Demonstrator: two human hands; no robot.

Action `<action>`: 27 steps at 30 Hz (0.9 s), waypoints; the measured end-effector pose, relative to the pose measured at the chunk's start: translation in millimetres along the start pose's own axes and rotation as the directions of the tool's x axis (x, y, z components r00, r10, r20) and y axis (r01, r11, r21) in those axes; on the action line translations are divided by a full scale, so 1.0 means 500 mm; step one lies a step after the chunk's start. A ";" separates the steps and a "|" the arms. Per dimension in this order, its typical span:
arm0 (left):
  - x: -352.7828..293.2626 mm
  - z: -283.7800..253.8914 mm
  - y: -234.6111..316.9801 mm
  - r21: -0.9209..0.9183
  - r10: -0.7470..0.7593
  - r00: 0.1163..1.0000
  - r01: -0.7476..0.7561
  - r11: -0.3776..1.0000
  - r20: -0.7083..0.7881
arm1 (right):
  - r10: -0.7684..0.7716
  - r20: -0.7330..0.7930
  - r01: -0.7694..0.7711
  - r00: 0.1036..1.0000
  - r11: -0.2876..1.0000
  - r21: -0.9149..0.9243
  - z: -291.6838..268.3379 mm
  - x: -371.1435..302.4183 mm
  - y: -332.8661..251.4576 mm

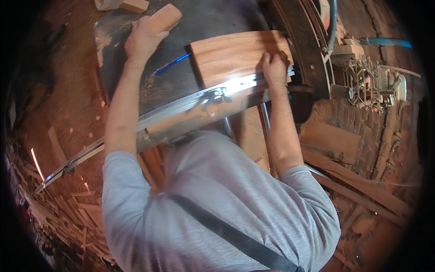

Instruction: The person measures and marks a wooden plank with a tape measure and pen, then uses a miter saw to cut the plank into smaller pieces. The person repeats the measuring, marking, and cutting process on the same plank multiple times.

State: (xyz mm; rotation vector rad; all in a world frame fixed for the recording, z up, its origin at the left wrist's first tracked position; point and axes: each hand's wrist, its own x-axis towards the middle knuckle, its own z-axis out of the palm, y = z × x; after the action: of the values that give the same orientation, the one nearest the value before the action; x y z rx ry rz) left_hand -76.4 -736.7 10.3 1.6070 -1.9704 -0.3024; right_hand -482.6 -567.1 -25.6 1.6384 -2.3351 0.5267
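Note:
My left hand (pixel 143 38) grips a short wooden block (pixel 166 17) above the far left part of a dark, dusty machine table (pixel 217 20). On that table lies a wide, light brown wooden board (pixel 235 54) with a curved far edge. My right hand (pixel 275 68) is closed at the board's near right corner, fingers curled; its fingertips are partly hidden. Left of the board is a blue pen (pixel 173 64). A metal rail with a measuring scale (pixel 174 105) runs along the board's near side, under my right wrist.
More wood pieces (pixel 135 5) sit at the table's far left corner. A dark metal beam (pixel 301 41) stands right of the board. Offcuts (pixel 88 213) are heaped on the floor at lower left, and planks (pixel 358 188) lie at right. The rail's end (pixel 59 170) juts out left.

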 end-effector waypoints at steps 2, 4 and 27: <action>0.014 -0.003 0.000 0.059 -0.034 0.998 0.030 0.998 0.060 | -0.020 -0.016 0.020 1.000 1.000 0.006 0.013 0.012 0.012; 0.024 -0.007 0.009 0.052 -0.099 0.992 0.095 0.994 0.079 | 0.022 0.012 -0.022 1.000 1.000 -0.022 0.022 0.017 0.013; 0.080 -0.038 0.002 0.261 0.055 0.998 -0.061 0.964 0.031 | 0.219 0.130 -0.222 0.967 0.975 0.005 0.057 0.043 0.094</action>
State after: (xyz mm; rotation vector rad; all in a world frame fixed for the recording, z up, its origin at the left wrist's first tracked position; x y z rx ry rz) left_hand -71.2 -770.9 37.9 1.7078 -2.1434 -0.0382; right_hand -534.0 -583.2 -50.1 1.4689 -2.6338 0.5013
